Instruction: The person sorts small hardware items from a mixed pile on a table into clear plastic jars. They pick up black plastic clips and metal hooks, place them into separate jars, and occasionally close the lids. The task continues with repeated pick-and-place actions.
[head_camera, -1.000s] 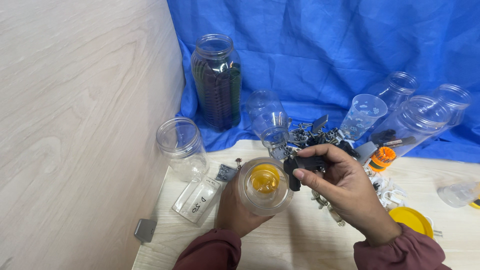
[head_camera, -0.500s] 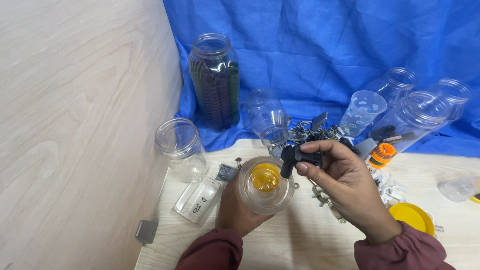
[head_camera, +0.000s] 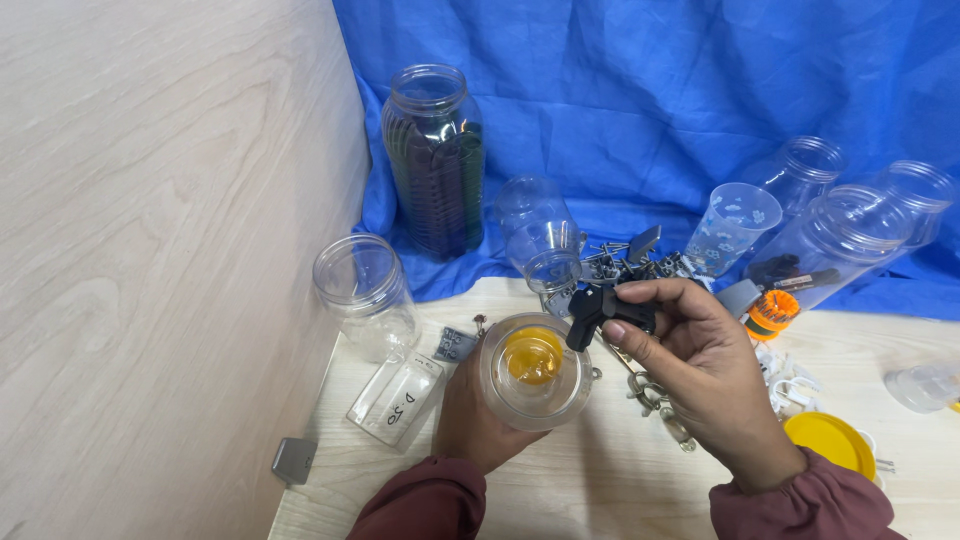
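Observation:
My left hand (head_camera: 475, 415) grips a clear plastic jar (head_camera: 535, 368) from below, its open mouth tilted up at me with something yellow inside. My right hand (head_camera: 695, 375) pinches a small black plastic part (head_camera: 600, 310) between thumb and fingers, right at the jar's upper right rim. Behind that hand lies a pile of small metal and black hardware pieces (head_camera: 630, 265) on the pale wooden table (head_camera: 600, 490).
A tall jar with dark contents (head_camera: 435, 160) and several empty clear jars (head_camera: 365, 295) stand along the blue cloth backdrop (head_camera: 650, 90). A yellow lid (head_camera: 828, 443), an orange-tipped tool (head_camera: 768, 312), a small clear box (head_camera: 397, 397) and a wooden wall (head_camera: 150, 250) at left surround the hands.
My right hand has lifted the black part slightly up and left, closer to the jar's rim. The jar and my left hand have stayed in place.

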